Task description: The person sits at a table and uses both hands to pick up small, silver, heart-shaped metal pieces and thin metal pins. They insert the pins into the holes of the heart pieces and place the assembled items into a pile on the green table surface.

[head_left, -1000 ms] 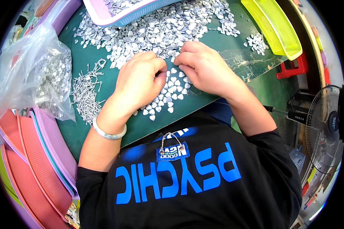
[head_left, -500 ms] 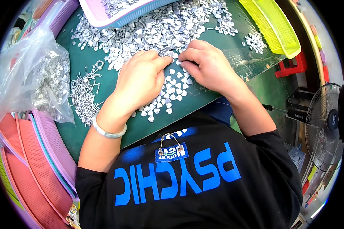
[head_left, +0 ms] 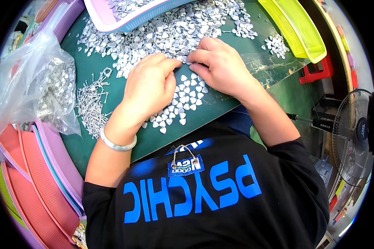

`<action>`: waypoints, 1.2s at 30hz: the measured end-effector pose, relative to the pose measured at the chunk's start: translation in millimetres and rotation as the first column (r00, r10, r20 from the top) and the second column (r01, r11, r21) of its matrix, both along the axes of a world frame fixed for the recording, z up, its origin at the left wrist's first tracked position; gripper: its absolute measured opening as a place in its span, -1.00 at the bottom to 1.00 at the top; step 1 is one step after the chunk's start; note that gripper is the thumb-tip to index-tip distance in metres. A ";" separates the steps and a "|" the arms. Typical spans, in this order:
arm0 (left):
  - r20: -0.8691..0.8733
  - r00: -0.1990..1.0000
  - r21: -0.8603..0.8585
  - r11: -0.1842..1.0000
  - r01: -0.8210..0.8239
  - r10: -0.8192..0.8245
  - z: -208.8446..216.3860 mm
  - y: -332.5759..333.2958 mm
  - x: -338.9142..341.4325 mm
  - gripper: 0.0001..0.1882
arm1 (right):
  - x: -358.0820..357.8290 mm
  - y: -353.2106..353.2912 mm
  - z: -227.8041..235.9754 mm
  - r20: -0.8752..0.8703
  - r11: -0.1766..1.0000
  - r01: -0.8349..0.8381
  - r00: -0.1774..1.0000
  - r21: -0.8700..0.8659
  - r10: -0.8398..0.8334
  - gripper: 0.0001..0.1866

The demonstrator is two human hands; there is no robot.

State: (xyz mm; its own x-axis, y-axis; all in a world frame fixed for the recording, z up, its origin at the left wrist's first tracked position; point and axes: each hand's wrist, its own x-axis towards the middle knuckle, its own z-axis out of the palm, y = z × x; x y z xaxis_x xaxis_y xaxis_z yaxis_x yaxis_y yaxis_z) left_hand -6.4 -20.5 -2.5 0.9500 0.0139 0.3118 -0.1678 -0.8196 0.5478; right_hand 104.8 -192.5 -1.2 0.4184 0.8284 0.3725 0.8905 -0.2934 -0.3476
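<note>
Heart pieces (head_left: 158, 39) partly behind hands (head_left: 149, 85) (head_left: 224, 68)

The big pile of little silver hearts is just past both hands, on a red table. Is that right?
Almost! The head view shows the table is green, not red. The big pile of little silver hearts is just past the left hand and right hand.

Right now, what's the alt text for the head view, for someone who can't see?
Bare left hand and right hand, close together at the edge of a silver heart pile on a green table. Loose hearts lie between them, metal pins to the left, a lime basket at upper right.
</note>
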 end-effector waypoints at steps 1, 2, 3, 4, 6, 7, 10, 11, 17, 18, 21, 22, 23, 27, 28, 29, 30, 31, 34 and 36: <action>0.005 1.000 -0.006 1.000 -0.013 0.013 -0.2 0.0 0.0 -0.82 | 0.1 -0.1 0.6 -0.008 1.000 -0.013 1.000 -0.013 0.013 -0.90; 0.022 0.999 -0.020 0.999 -0.032 0.033 -1.2 -0.2 0.2 -0.83 | 0.3 -0.6 1.9 -0.016 0.999 -0.026 1.000 -0.027 0.025 -0.90; 0.040 0.998 -0.034 0.998 -0.052 0.053 -2.6 -0.3 0.8 -0.83 | 0.6 -1.0 3.2 -0.024 0.998 -0.040 0.999 -0.040 0.039 -0.91; 0.057 0.996 -0.048 0.996 -0.072 0.074 -3.2 -0.4 1.6 -0.83 | 0.9 -2.1 4.5 -0.047 0.997 -0.062 0.997 -0.035 0.060 -0.92; 0.050 0.994 -0.023 0.995 -0.096 0.097 -2.3 -3.9 4.8 -0.85 | 1.4 -4.8 6.1 -0.093 0.994 -0.104 0.990 -0.025 0.101 -0.92; 0.046 0.993 -0.011 0.994 -0.107 0.107 -2.3 -6.2 6.8 -0.86 | 1.9 -4.8 5.8 -0.078 0.995 -0.094 0.993 -0.033 0.091 -0.93; 0.080 0.988 0.100 0.985 -0.138 0.131 -5.6 -9.5 14.5 -0.87 | 2.3 -3.4 6.0 -0.059 0.999 -0.042 0.997 -0.033 0.040 -0.94; 0.093 0.986 0.108 0.983 -0.145 0.136 -6.0 -10.2 15.6 -0.88 | 0.3 -1.0 7.2 -0.070 1.000 -0.011 0.997 -0.020 0.010 -0.94; 0.126 0.984 0.098 0.986 -0.136 0.123 -7.8 -9.3 18.2 -0.90 | -0.9 9.7 -3.7 -0.085 0.999 0.026 0.996 0.033 -0.023 -0.94; 0.117 0.986 0.088 0.987 -0.132 0.121 -7.1 -8.9 17.4 -0.90 | -0.7 10.2 -4.2 -0.099 0.999 0.022 0.995 0.025 -0.019 -0.95; 0.120 0.988 0.070 0.992 -0.104 0.095 -5.9 -7.7 14.5 -0.90 | -1.1 9.1 -1.9 -0.084 1.000 -0.003 0.996 0.002 0.003 -0.94; 0.126 0.989 0.066 0.994 -0.092 0.083 -5.9 -7.3 13.3 -0.90 | -1.0 7.8 -1.3 -0.088 1.000 -0.004 0.996 0.006 0.004 -0.94; 0.101 0.992 0.064 0.994 -0.085 0.078 -5.8 -6.6 11.5 -0.91 | -0.8 6.2 -0.8 -0.091 1.000 -0.005 0.996 0.009 0.006 -0.94; 0.012 0.999 0.021 0.999 -0.037 0.036 -2.1 -1.3 3.2 -0.92 | -2.5 6.5 0.8 -0.103 1.000 -0.016 0.994 0.026 0.019 -0.95; -0.008 1.000 0.003 1.000 -0.022 0.022 -0.5 -0.3 1.6 -0.92 | -2.8 7.8 -0.5 -0.089 0.999 -0.014 0.996 0.034 0.017 -0.94; -0.014 0.999 -0.027 0.999 -0.035 0.035 0.3 -0.4 0.6 -0.92 | -3.0 9.1 -3.0 -0.075 0.999 -0.012 0.997 0.042 0.015 -0.93; -0.021 0.999 -0.056 0.997 -0.048 0.047 0.6 0.0 -0.6 -0.92 | -3.2 10.4 -4.6 -0.061 0.999 -0.011 0.998 0.050 0.014 -0.92; -0.028 0.998 -0.086 0.994 -0.061 0.059 0.7 0.4 -1.3 -0.92 | -3.1 11.1 -4.6 -0.063 0.999 -0.019 0.998 0.040 0.021 -0.92; -0.009 0.999 -0.007 0.999 -0.041 0.041 0.7 1.1 -1.8 -0.89 | -3.1 11.7 -0.1 -0.077 0.999 -0.054 0.996 -0.001 0.054 -0.94; 0.005 1.000 0.041 0.999 -0.028 0.028 0.1 1.1 -2.6 -0.84 | -3.4 7.3 7.4 -0.093 0.995 -0.090 0.992 -0.043 0.086 -0.98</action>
